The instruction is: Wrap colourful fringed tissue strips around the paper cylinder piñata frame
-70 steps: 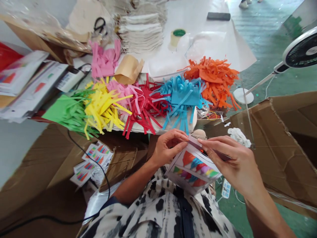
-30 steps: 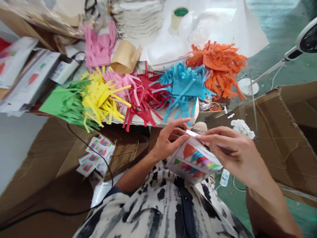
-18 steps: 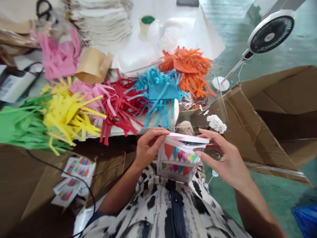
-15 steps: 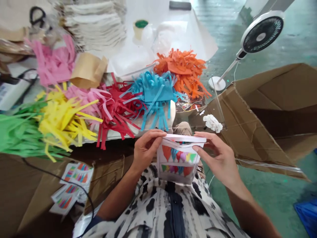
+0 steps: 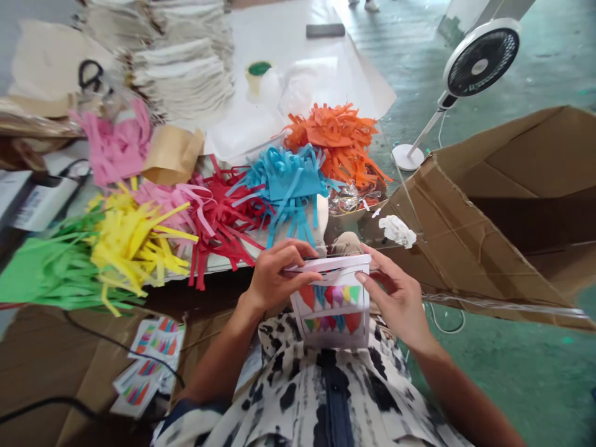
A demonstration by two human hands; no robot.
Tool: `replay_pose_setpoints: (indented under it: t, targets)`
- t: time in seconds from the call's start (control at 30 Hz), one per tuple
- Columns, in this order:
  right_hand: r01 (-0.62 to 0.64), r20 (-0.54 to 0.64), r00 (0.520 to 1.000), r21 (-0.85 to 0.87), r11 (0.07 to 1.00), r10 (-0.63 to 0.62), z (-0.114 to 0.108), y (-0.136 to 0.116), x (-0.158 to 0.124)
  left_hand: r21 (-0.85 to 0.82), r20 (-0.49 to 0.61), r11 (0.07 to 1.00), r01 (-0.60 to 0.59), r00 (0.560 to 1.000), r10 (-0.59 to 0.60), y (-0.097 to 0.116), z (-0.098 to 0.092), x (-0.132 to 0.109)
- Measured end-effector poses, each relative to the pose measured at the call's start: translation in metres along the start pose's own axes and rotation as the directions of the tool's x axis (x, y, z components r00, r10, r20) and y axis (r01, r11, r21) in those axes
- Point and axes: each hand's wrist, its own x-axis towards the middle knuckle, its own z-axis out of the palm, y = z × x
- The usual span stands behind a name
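Observation:
Between my hands, above my lap, is a flat white packet (image 5: 331, 316) printed with rows of colourful tassels. My left hand (image 5: 282, 273) pinches its top strip at the left end, thumb below and fingers above. At the right top corner my right hand (image 5: 393, 292) grips the packet between thumb and fingers. The top edge looks folded over, with a narrow gap below the strip. Whether anything lies inside the packet I cannot tell. Nearest beyond my hands hangs a bunch of blue tassel strips (image 5: 292, 183) at the table's edge.
Orange (image 5: 338, 139), red (image 5: 228, 214), yellow (image 5: 139, 239) and green tassels (image 5: 65, 267) lie along the table. Printed packets (image 5: 149, 366) sit in a box at lower left. A large cardboard box (image 5: 493, 248) and a white fan (image 5: 482, 59) stand to the right.
My left hand has shifted its hold on the top strip and its fingers are more curled. The packet's top now slants up to the right. The whole view has shifted slightly.

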Motion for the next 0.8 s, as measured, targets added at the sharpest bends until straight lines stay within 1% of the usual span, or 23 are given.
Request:
replay_pose_setpoints:
  t: [0.07,0.13,0.2,0.33,0.47,0.6,0.67,0.8]
  targets:
    - [0.022,0.009,1.000,-0.016,1.000,-0.022,-0.002,0.002,0.000,0.036,0.076,0.997,-0.069,0.995,0.066,0.000,-0.001,0.007]
    - [0.046,0.015,0.999,-0.034,0.998,-0.045,-0.003,0.004,0.000,0.057,0.146,0.993,-0.101,0.985,0.092,-0.001,0.000,0.010]
    - [0.059,0.026,0.998,-0.050,0.997,-0.058,-0.005,0.007,0.001,0.065,0.184,0.990,-0.128,0.976,0.115,-0.003,0.002,0.010]
    - [0.078,0.055,0.996,-0.072,0.994,-0.074,-0.005,0.009,0.003,0.048,0.168,0.988,-0.143,0.977,0.134,-0.006,0.005,0.008]
    - [0.103,0.056,0.993,-0.071,0.992,-0.099,-0.004,0.008,0.004,-0.004,0.181,0.991,-0.133,0.975,0.132,-0.009,0.006,0.007]
    - [0.188,0.011,0.982,-0.078,0.979,-0.188,-0.004,0.007,0.003,-0.017,0.179,0.991,-0.136,0.974,0.137,-0.012,0.008,0.006]
    - [0.236,0.015,0.972,-0.100,0.967,-0.236,-0.004,0.008,0.003,-0.031,0.174,0.992,-0.124,0.977,0.127,-0.013,0.009,0.005]
    - [0.227,0.028,0.974,-0.082,0.971,-0.225,-0.008,0.008,0.004,-0.089,0.171,0.992,-0.085,0.980,0.099,-0.012,0.010,0.005]
